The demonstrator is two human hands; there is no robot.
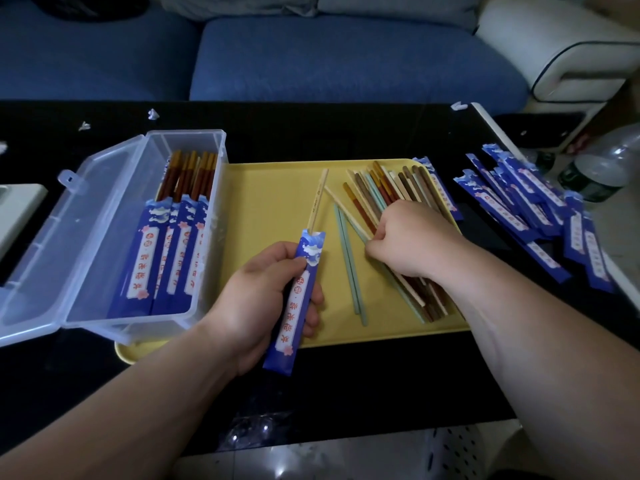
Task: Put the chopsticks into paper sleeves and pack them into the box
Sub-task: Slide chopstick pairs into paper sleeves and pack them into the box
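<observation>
Blue paper sleeve, one pale chopstick poking from its top, gripped in left hand above yellow tray. Right hand, fingers curled, pinches among loose chopsticks on tray's right half. Clear box, lid open leftward, holds sleeved pairs and overlaps tray's left edge. Spare sleeves heaped at right on black table, near its edge. Blue sofa behind

1. The pale chopstick is hidden in its lower part by the sleeve that the left hand grips.
2. The right hand covers the loose chopsticks under it, so which one its fingers pinch cannot be told.
3. Left of the left hand, the box lid runs off the picture's edge.
4. Beyond the right hand, the bottle is cut off.
</observation>
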